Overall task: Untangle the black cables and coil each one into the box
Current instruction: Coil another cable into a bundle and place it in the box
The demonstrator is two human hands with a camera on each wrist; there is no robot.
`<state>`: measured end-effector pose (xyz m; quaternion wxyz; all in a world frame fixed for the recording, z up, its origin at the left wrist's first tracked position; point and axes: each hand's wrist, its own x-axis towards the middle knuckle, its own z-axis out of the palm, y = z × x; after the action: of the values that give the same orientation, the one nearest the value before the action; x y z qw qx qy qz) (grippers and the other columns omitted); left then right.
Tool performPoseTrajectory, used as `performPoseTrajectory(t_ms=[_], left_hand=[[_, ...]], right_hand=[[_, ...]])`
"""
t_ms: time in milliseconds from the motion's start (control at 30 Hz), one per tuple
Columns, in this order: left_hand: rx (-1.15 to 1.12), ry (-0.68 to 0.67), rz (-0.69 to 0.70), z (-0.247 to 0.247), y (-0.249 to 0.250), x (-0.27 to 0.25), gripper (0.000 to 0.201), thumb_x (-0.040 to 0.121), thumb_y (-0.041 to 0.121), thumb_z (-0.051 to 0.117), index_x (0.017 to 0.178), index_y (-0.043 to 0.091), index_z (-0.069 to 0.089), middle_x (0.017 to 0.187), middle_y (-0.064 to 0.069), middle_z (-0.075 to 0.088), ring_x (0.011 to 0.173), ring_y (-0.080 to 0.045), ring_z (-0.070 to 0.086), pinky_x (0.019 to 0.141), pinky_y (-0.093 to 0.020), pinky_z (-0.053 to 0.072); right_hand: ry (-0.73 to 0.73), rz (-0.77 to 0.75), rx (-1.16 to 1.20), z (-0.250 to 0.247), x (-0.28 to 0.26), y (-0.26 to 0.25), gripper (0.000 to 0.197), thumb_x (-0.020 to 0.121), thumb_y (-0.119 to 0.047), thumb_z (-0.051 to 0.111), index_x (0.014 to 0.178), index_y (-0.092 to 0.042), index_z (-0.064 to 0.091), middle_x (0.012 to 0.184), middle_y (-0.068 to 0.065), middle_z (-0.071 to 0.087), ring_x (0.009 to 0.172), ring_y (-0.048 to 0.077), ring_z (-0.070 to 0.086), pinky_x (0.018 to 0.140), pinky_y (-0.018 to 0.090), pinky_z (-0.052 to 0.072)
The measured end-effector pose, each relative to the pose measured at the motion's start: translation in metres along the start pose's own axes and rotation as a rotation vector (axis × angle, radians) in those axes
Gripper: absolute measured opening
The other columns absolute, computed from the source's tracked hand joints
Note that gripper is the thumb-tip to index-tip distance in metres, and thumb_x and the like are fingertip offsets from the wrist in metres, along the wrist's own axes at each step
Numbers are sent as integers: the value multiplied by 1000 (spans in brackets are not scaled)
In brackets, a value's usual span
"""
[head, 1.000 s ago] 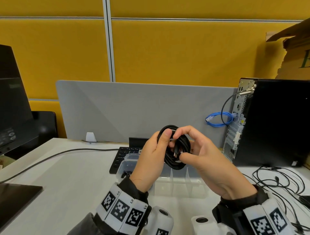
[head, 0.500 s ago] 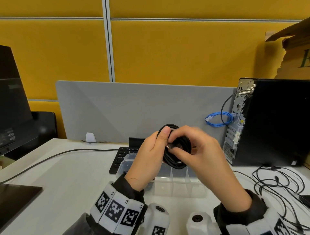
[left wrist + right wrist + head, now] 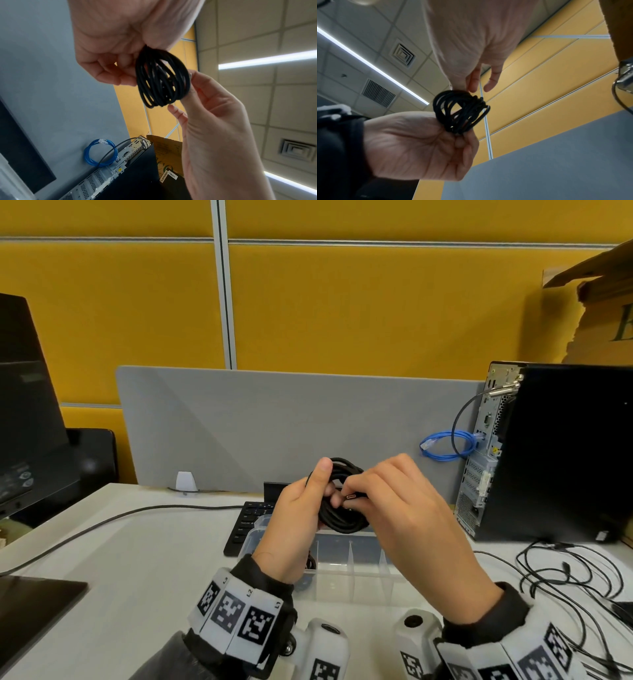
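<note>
One black cable [image 3: 337, 520] wound tight, gripped by left hand [image 3: 298, 518]; right hand [image 3: 407, 508] pinching its plug end [image 3: 351, 496]. Not yet in clear box [image 3: 349, 573]; loose tangle [image 3: 579, 580] left on desk.

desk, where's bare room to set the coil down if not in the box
Bare desk lies left of the box, bordered by the grey cable, the keyboard and the dark pad. Right of the box is crowded: loose cables sprawl before the PC.
</note>
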<state>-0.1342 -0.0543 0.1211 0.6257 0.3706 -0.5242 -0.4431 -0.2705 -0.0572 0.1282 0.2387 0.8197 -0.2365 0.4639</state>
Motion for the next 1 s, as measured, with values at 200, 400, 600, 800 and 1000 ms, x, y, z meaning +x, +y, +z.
performPoseTrajectory(t_ms=[200, 400, 600, 800, 1000], left_hand=[[-106, -35, -10, -8, 1, 2, 54, 88, 44, 43, 87, -9, 55, 78, -13, 48, 81, -24, 47, 82, -35, 41], [51, 20, 78, -12, 4, 5, 48, 95, 44, 40, 58, 13, 41, 65, -10, 42, 69, -21, 43, 69, -29, 40], [302, 232, 226, -20, -4, 12, 42, 95, 40, 43, 64, 13, 51, 59, -2, 52, 61, -16, 51, 68, -38, 45], [387, 196, 303, -9, -6, 6, 28, 93, 33, 48, 70, 16, 49, 48, 8, 50, 50, -6, 48, 57, -20, 42], [141, -23, 163, -4, -2, 1, 30, 83, 30, 58, 102, 8, 52, 70, 4, 60, 66, -7, 60, 68, -23, 49]], right_hand=[[91, 184, 406, -7, 5, -8, 6, 90, -11, 54, 94, -14, 57, 83, -10, 53, 80, -4, 54, 76, 6, 41], [104, 472, 793, -12, 7, -11, 5, 88, -21, 57, 89, -26, 55, 82, -9, 62, 79, 12, 65, 71, 23, 53], [-223, 387, 400, -9, 4, -12, 7, 91, -29, 52, 85, -28, 50, 79, -11, 56, 76, 8, 55, 65, 18, 46], [-366, 235, -178, 0, 4, -17, 22, 81, -38, 50, 73, -22, 63, 62, -10, 56, 53, 12, 56, 49, 25, 41], [-492, 459, 43, -7, 5, -15, 8, 97, -28, 42, 103, -25, 47, 90, -10, 59, 78, 13, 56, 62, 26, 37]])
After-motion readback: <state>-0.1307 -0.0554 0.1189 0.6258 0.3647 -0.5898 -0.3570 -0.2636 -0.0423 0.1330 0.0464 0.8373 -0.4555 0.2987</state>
